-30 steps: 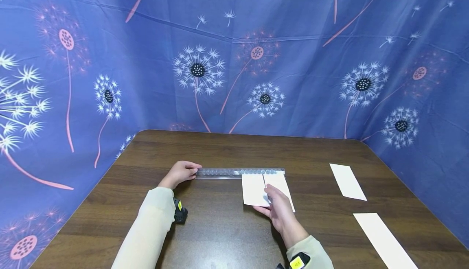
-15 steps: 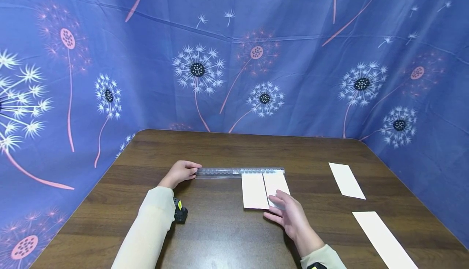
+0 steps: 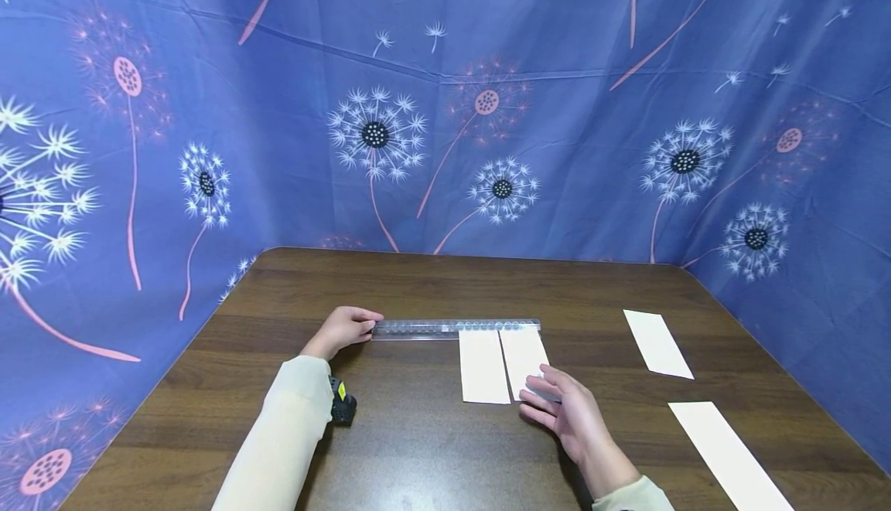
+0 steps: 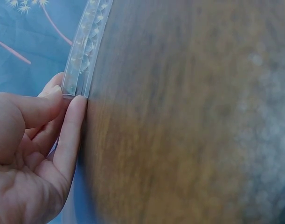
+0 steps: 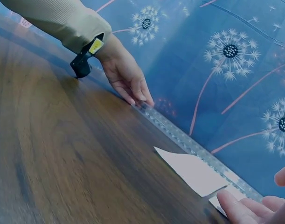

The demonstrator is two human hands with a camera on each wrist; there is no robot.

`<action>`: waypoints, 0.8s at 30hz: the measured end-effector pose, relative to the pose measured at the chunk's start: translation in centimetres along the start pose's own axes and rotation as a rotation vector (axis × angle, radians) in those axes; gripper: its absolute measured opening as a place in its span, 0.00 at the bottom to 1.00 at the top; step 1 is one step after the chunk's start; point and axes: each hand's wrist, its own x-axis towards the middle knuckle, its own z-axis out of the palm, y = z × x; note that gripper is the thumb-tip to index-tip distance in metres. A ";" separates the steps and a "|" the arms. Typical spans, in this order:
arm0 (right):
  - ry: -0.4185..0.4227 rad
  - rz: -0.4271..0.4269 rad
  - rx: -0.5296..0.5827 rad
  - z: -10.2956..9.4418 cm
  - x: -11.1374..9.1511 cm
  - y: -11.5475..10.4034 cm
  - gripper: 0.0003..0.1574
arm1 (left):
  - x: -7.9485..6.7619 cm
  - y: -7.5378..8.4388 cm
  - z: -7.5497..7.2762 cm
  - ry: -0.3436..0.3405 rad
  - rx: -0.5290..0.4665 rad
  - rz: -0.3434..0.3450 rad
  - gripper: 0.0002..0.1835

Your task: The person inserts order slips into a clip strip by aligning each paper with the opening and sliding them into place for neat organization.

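My left hand [image 3: 343,330] pinches the left end of a long clear plastic strip [image 3: 418,330], which has a row of round shapes along it. In the left wrist view, the thumb and fingers close on the corner of the strip [image 4: 82,51]. Two white paper cards, the left card [image 3: 484,368] and the right card [image 3: 522,356], stand side by side with their top edges at the strip's right part. A narrow gap runs between them. My right hand [image 3: 571,414] is held with fingers spread and loosely bent, overlapping the right card's lower right corner.
A short white card [image 3: 658,343] and a longer white card [image 3: 727,453] lie on the right of the brown wooden table [image 3: 390,434]. A blue dandelion-print curtain [image 3: 585,109] hangs behind and beside the table.
My right hand has let go of the cards and drawn back to the right and toward me. The left card's lower edge has come down nearer to me. The left hand stays put.
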 end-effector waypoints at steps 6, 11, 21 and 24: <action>0.009 0.006 0.011 -1.5 0.0 -0.4 0.30 | 0.3 -0.2 0.2 0.019 0.017 -0.023 0.12; 0.015 0.008 0.014 -2.7 0.0 -0.7 0.30 | 0.1 0.0 0.2 0.022 0.018 -0.019 0.12; 0.029 0.017 0.005 -4.8 0.0 -1.4 0.30 | 0.3 -0.4 0.2 0.018 0.014 -0.013 0.12; 0.034 0.020 0.003 -5.6 -0.1 -1.6 0.30 | 0.4 -0.5 0.2 0.015 0.017 -0.013 0.12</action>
